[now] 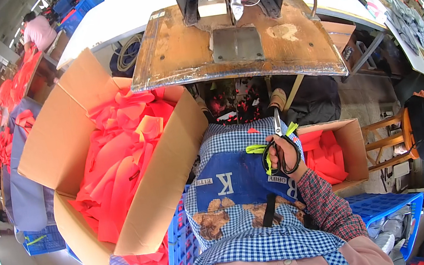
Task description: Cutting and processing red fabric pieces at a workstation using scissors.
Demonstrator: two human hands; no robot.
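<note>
Workshop: white table (143,3) behind a worn wooden worktable (172,48).
Lettering: pale letters on the blue panel (245,163) of a checked apron (264,245).
Large carton (160,167): open, heaped with red fabric pieces (117,160) — blue crate (181,247) beneath.
Small carton (356,149): red strips (328,156) inside, right of the lap.
Stool (389,143): wooden, farther right.
Right hand (286,158): clamped on scissors (278,131) — above the lap, blades toward the worktable.
Left hand: out of view; cannot tell its state.

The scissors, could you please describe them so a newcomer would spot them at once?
Below the wooden worktop at top centre, find the person's right hand over the checked apron. It holds the scissors, blades pointing up. Their black handles and yellow-green strips set them apart from the red pieces.
</note>
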